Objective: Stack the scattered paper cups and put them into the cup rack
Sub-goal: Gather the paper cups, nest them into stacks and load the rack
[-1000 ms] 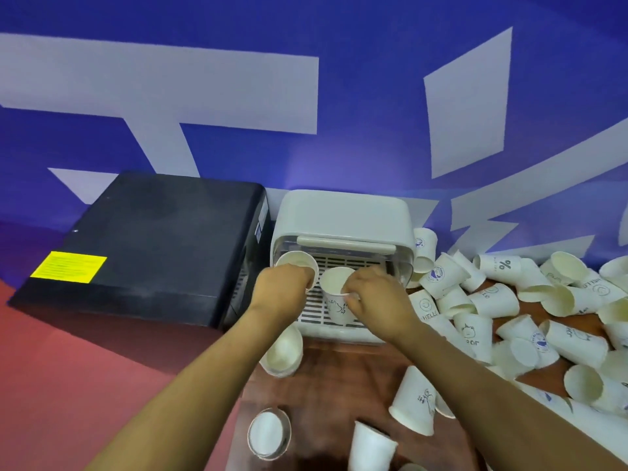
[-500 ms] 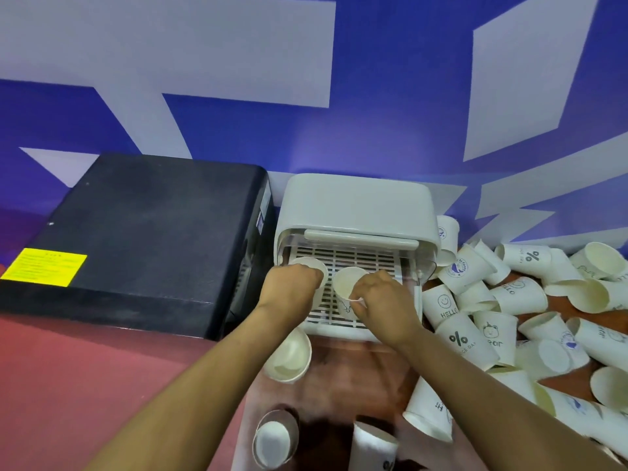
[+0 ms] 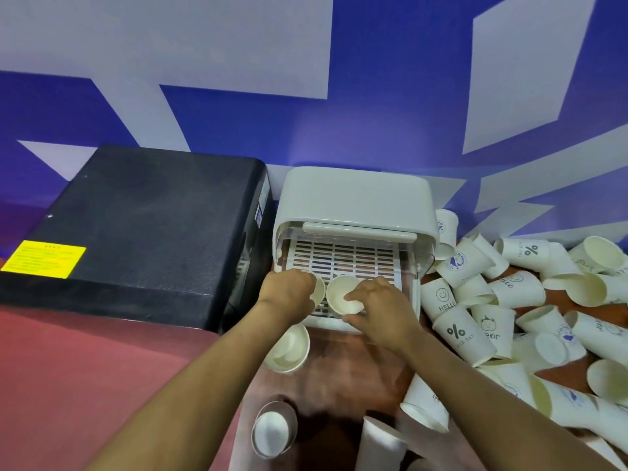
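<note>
Reading cups (image 3: 453,331): "HELLO", "%", "NICE DAY".

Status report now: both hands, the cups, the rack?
Left hand grips one cup on the rack tray. Right hand grips second cup beside it. Loose cup pile waits at right. Nothing blocks.

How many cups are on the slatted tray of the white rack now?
2: a cup under the left hand and a cup held by the right hand. Hands may hide more.
</note>
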Motion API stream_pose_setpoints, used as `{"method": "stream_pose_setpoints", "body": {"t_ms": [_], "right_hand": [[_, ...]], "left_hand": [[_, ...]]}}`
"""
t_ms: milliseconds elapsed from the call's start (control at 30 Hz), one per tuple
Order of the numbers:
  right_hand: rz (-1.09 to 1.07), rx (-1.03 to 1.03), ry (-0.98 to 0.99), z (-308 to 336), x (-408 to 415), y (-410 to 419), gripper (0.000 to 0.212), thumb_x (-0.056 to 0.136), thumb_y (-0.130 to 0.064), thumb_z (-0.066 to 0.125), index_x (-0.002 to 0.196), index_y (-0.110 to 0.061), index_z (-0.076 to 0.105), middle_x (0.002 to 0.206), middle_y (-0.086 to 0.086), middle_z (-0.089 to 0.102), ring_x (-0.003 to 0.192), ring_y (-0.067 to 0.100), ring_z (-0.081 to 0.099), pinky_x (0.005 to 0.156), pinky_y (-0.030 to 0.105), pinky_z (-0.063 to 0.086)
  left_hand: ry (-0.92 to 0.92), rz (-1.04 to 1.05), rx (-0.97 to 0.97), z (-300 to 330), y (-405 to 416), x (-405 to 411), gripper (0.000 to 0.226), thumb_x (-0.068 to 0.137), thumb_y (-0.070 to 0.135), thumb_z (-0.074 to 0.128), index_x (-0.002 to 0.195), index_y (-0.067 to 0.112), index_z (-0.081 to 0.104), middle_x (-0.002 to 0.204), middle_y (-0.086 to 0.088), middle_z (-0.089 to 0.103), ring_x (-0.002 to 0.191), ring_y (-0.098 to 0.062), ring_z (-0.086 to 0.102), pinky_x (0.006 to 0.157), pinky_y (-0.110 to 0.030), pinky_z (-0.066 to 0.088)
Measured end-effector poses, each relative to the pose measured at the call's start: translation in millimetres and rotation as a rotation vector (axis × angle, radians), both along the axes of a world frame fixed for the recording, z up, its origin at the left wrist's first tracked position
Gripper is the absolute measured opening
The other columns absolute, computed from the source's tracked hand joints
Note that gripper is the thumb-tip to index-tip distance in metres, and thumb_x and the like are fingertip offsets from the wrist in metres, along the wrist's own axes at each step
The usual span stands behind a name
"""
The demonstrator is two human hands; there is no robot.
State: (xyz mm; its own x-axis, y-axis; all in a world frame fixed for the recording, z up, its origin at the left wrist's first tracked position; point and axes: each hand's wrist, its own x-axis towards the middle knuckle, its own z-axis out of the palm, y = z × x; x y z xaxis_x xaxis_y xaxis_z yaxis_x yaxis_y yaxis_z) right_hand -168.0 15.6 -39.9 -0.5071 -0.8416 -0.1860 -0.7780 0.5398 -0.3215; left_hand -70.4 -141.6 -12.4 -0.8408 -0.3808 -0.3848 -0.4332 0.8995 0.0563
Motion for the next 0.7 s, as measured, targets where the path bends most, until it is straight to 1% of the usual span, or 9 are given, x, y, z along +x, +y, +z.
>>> {"method": "stream_pose_setpoints", "body": {"t_ms": [100,233,333,433,500,567,600,667,700], "right_hand": [[-0.009,-0.05,-0.003,10.3,-4.4,18.9,0.04,0.084,-0.045,0.062,0.119,-0.026,0.063,0.124,-0.006,0.059,0.115,0.016,0.046,0.095,0.027,0.037],[-0.096,-0.093,0.036,23.8,-6.3,62.1,0.028,0.087,-0.033,0.061,0.113,-0.025,0.065,0.117,-0.006,0.062,0.107,0.015,0.051,0.087,0.026,0.039],[-0.169,-0.061,0.017,26.8,-1.1,101.2,0.021,0.084,-0.022,0.061,0.103,-0.023,0.069,0.105,-0.004,0.065,0.098,0.018,0.055,0.079,0.027,0.042],[-0.174,-0.024,0.004,22.0,7.8,139.7,0.013,0.083,-0.019,0.062,0.094,-0.022,0.069,0.093,-0.002,0.065,0.093,0.021,0.058,0.071,0.028,0.041],[-0.195,-0.014,-0.025,17.0,15.5,162.1,0.02,0.083,-0.017,0.064,0.102,-0.021,0.069,0.102,-0.002,0.065,0.098,0.02,0.057,0.076,0.027,0.04],[-0.17,0.025,-0.042,12.1,21.5,175.6,0.031,0.082,-0.014,0.064,0.112,-0.02,0.067,0.113,0.0,0.064,0.105,0.021,0.056,0.087,0.031,0.045],[-0.117,0.05,-0.03,11.2,25.9,180.3,0.035,0.079,-0.01,0.065,0.113,-0.02,0.067,0.114,0.001,0.064,0.105,0.023,0.058,0.086,0.035,0.047],[0.057,0.101,0.047,7.0,32.6,186.9,0.046,0.062,-0.004,0.077,0.104,-0.023,0.07,0.107,0.004,0.067,0.092,0.027,0.065,0.07,0.039,0.055],[0.128,0.136,0.1,4.9,35.8,189.9,0.051,0.051,-0.005,0.083,0.097,-0.024,0.072,0.105,0.005,0.068,0.086,0.027,0.067,0.063,0.037,0.056]], "left_hand": [[0.054,0.035,0.052,14.6,4.5,6.1,0.029,0.091,0.026,0.05,0.119,0.022,0.056,0.113,0.002,0.065,0.103,-0.021,0.06,0.083,-0.03,0.041],[0.264,0.068,0.13,35.5,28.1,26.0,0.028,0.089,0.029,0.054,0.117,0.026,0.057,0.115,0.006,0.065,0.104,-0.017,0.06,0.083,-0.031,0.048],[0.382,0.034,0.175,46.9,65.1,41.4,0.027,0.09,0.029,0.054,0.116,0.027,0.059,0.116,0.007,0.063,0.105,-0.018,0.058,0.081,-0.03,0.045],[0.44,-0.01,0.266,45.3,102.9,50.1,0.022,0.089,0.03,0.054,0.11,0.026,0.061,0.112,0.005,0.065,0.101,-0.018,0.059,0.078,-0.029,0.045],[0.429,-0.075,0.3,38.6,123.7,54.3,0.018,0.089,0.031,0.052,0.103,0.024,0.061,0.105,0.004,0.066,0.097,-0.019,0.06,0.074,-0.03,0.047],[0.404,-0.138,0.323,27.2,138.0,58.0,0.017,0.087,0.031,0.053,0.098,0.021,0.063,0.099,0.003,0.068,0.092,-0.018,0.062,0.071,-0.03,0.046],[0.38,-0.155,0.339,19.6,144.4,59.8,0.018,0.086,0.031,0.054,0.098,0.021,0.064,0.099,0.003,0.069,0.092,-0.018,0.062,0.072,-0.031,0.047],[0.293,-0.18,0.343,4.7,154.0,62.8,0.021,0.085,0.031,0.054,0.1,0.021,0.064,0.102,0.003,0.068,0.094,-0.019,0.062,0.075,-0.033,0.049],[0.238,-0.2,0.329,-3.5,157.9,64.9,0.022,0.085,0.031,0.053,0.101,0.021,0.063,0.104,0.002,0.067,0.095,-0.021,0.061,0.077,-0.034,0.049]]}}
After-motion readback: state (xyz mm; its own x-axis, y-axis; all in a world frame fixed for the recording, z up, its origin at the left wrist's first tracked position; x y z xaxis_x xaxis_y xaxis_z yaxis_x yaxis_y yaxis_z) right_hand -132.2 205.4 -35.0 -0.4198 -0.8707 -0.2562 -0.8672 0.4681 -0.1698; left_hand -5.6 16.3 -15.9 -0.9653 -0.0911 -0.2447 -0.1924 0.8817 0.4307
